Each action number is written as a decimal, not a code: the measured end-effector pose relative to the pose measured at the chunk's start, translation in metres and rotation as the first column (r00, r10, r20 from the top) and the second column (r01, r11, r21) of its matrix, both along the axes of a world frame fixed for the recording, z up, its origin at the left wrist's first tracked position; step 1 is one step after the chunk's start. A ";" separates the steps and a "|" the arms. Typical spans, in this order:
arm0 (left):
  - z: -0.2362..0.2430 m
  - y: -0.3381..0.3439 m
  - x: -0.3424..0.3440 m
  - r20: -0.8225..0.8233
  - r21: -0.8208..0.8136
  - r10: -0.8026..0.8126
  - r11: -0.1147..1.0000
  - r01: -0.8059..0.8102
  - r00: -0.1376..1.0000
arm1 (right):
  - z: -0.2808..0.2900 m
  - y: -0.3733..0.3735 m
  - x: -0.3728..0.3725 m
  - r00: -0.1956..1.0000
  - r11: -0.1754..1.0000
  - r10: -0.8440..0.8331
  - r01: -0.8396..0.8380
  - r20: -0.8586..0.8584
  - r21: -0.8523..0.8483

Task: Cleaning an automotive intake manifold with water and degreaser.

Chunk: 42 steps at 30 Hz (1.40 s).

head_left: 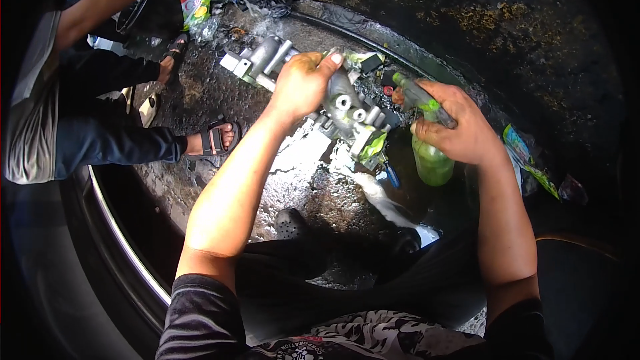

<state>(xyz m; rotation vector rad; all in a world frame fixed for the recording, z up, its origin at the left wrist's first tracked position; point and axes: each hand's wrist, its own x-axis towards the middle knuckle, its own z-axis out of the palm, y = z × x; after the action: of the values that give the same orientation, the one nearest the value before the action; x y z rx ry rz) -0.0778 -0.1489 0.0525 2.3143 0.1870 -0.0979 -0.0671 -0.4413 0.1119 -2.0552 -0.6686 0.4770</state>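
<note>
My left hand (301,88) is closed around a silver cast-metal part (343,108) with round ports and stubby tubes, thumb on top. The part stretches to both sides of the hand, above the wet ground, and its underside is hidden. To its right, my right hand (463,123) grips a spray bottle (435,165) of translucent green plastic by its neck and trigger head. The nozzle points up and left, toward the far side of the part. Whether any spray is coming out, I cannot tell.
At the left stands another person in sandals (215,140), one arm (113,7) reaching forward. A colourful packet (195,3) lies far left, another packet (530,160) at the right. A blue-handled tool (392,175) lies below the part. A dark kerb (400,50) curves behind.
</note>
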 end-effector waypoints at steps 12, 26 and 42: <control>0.021 -0.091 0.001 0.136 -0.135 -0.224 0.961 0.242 0.965 | -0.017 -0.018 0.021 0.887 0.890 0.131 0.092 -0.442 0.447; 0.001 -0.186 -0.043 0.425 0.373 -0.437 0.883 0.286 0.793 | 0.097 0.000 0.049 0.616 0.987 0.097 0.041 0.782 -0.154; 0.005 -0.205 -0.084 0.506 0.499 -0.618 0.779 0.380 0.602 | 0.019 0.071 0.083 0.819 0.953 -0.040 0.203 0.573 -0.224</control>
<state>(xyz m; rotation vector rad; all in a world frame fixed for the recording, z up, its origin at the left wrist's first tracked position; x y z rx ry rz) -0.1618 -0.3537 0.0575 2.5234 -0.9052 0.5013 0.0161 -0.3702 0.1313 -2.5163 -0.8382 -0.1468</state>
